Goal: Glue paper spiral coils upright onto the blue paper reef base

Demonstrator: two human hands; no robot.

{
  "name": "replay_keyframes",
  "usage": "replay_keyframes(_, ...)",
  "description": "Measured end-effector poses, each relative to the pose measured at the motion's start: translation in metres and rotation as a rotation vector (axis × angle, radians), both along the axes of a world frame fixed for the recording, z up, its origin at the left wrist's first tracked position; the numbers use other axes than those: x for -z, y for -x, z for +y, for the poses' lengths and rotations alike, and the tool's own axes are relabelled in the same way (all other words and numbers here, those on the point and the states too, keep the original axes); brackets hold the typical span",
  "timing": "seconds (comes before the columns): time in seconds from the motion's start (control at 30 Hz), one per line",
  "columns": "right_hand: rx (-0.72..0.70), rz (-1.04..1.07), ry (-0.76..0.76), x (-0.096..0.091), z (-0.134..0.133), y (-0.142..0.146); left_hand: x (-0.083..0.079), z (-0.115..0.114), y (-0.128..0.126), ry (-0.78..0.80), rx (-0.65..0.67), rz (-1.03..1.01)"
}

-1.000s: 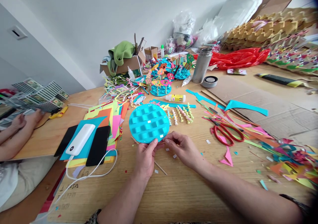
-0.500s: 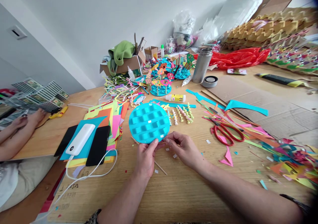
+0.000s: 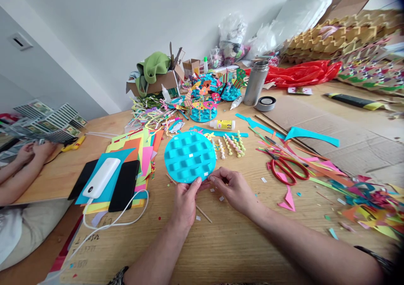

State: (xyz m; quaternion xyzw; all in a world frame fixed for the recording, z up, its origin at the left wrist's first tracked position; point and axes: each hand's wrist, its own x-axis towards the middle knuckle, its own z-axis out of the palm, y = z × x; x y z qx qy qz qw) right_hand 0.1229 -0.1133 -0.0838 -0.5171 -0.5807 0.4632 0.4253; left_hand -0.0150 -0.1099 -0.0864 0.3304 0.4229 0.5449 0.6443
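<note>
A round blue paper disc (image 3: 190, 162) with rows of raised tabs and small white squares on it is tilted up above the table. My left hand (image 3: 187, 196) grips its lower edge, the thumb lying on the front face. Close to the disc's lower right edge, my right hand (image 3: 232, 188) is closed in a pinch; whatever lies between its fingertips is too small to make out. Under the hands a thin wooden stick (image 3: 203, 213) rests on the table. Twisted pipe-cleaner pieces (image 3: 233, 145) and a glue bottle (image 3: 224, 124) lie just beyond the disc.
Red-handled scissors (image 3: 288, 170) and paper scraps lie to the right. On the left are stacked coloured papers (image 3: 147, 150), a white power bank (image 3: 102, 177) and a black phone (image 3: 124, 186). A metal flask (image 3: 256, 83) stands behind. Another person's hands (image 3: 34, 150) are at far left.
My hands and the blue disc have hardly moved. At the far left, the other person's hands have shifted slightly.
</note>
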Motion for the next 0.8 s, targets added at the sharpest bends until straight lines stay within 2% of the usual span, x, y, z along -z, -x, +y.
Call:
replay_keyframes(0.17,0.008,0.065,0.031,0.004,0.001,0.0,0.0,0.0,0.0,-0.004,0.012,-0.006)
replay_keyframes(0.47,-0.047,0.35,0.149,0.011,0.004,0.002,0.0,0.0,0.0,0.012,0.009,-0.005)
replay_keyframes(0.63,-0.046,0.342,0.169,0.009,0.004,0.002,0.001,0.0,0.0,0.01,-0.002,-0.002)
replay_keyframes(0.8,-0.027,0.235,0.144,0.008,0.004,0.001,0.003,-0.001,0.0,0.009,-0.027,-0.001)
